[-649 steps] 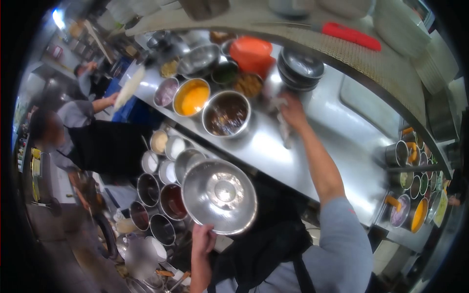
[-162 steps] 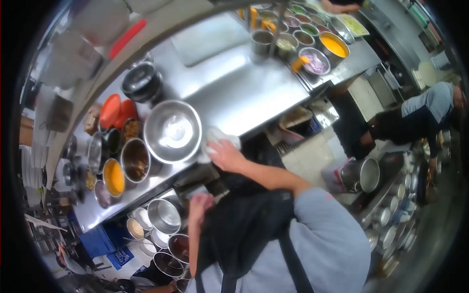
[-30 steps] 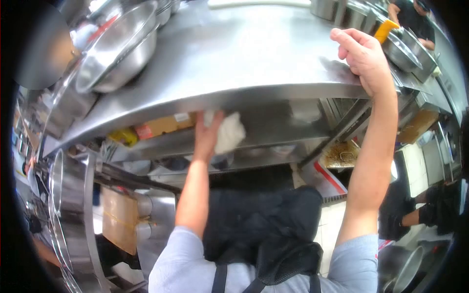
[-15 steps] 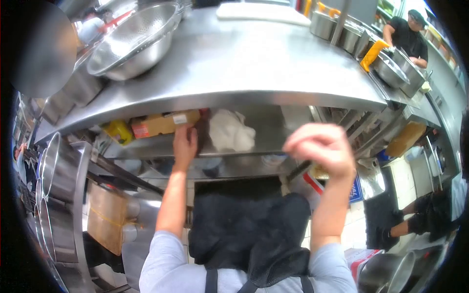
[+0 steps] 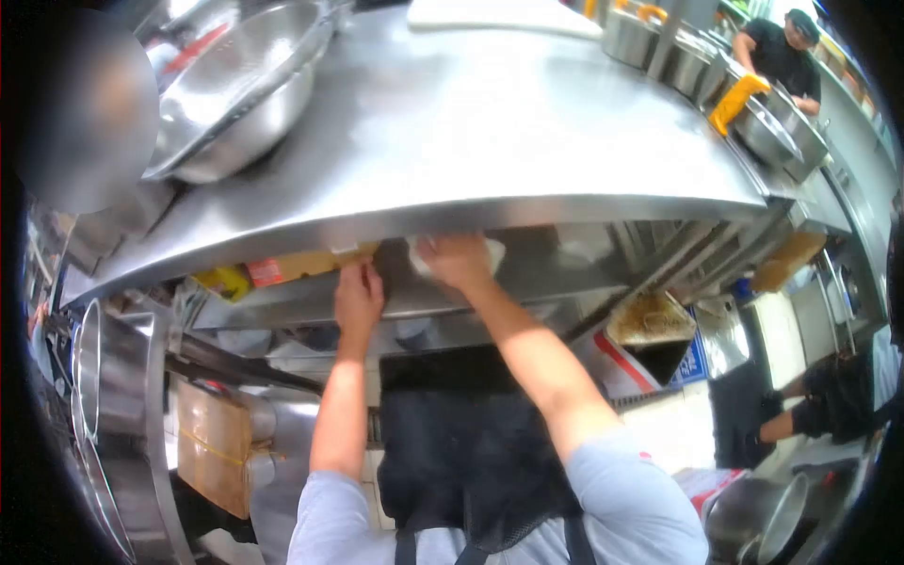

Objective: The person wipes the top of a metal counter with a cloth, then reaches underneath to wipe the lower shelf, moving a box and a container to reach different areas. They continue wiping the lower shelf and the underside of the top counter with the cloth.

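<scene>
Under the steel table, my right hand [image 5: 459, 262] reaches onto a crumpled white cloth [image 5: 494, 252] on the lower shelf, its fingers closed over it. My left hand [image 5: 360, 297] is at the shelf's front, fingers curled together just below the near end of a cardboard box [image 5: 315, 263]. What those fingers pinch, if anything, I cannot tell. A yellow package [image 5: 224, 282] lies left of the box. The table's edge hides the back of the shelf [image 5: 556, 273].
Steel bowls and a colander [image 5: 240, 94] sit at the left on the tabletop [image 5: 490, 122], a white board [image 5: 504, 15] at the back. Pots [image 5: 633, 38] line the right, where a person [image 5: 783, 61] stands. A blue-and-white carton [image 5: 690, 361] is on the floor.
My right hand has moved left and forward from the open air onto the white cloth. My left hand stays near the box, slightly lower. The view has shifted closer to the table.
</scene>
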`<state>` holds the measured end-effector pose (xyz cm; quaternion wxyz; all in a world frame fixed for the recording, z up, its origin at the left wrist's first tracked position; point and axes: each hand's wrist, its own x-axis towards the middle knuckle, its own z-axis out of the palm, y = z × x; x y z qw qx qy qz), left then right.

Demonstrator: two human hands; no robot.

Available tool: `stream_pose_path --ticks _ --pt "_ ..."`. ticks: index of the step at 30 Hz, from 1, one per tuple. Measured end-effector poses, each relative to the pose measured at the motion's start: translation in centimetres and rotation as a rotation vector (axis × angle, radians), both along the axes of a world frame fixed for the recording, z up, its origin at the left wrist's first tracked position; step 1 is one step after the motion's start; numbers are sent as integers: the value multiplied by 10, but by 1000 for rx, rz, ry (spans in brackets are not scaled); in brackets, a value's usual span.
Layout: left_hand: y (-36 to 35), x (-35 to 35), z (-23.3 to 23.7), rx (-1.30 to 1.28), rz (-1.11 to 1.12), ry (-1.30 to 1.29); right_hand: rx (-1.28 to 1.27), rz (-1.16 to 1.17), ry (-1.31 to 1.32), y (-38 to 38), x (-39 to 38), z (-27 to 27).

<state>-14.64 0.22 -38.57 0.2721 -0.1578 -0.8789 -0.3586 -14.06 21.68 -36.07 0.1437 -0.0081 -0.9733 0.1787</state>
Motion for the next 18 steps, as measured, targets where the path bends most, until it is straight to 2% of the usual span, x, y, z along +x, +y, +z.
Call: stream_pose_path --ticks 1,2,4,5,7,8,11,13,18 --pt "1 -2 -1 1 -21 -6 -41 -56 -193 5 -9 13" --pt "1 -4 -3 36 -19 -12 -37 -73 -196 7 -13 13" --pt "-2 -7 -9 58 -32 51 -157 -133 2 8 -13 2" --pt "-3 -7 -13 58 -40 39 -156 -143 -9 9 -9 -5" --pt "-3 -5 -8 35 -27 51 141 -243 -31 8 2 -18" --pt "-3 -6 -10 89 -51 45 151 -231 174 12 23 -24" --pt "-4 -4 -8 83 -50 50 104 -222 271 33 90 -14" --pt "-3 -3 -6 93 -51 23 154 -246 397 64 116 -32" --pt "-6 -7 -10 75 -65 73 326 -49 375 144 173 -37"
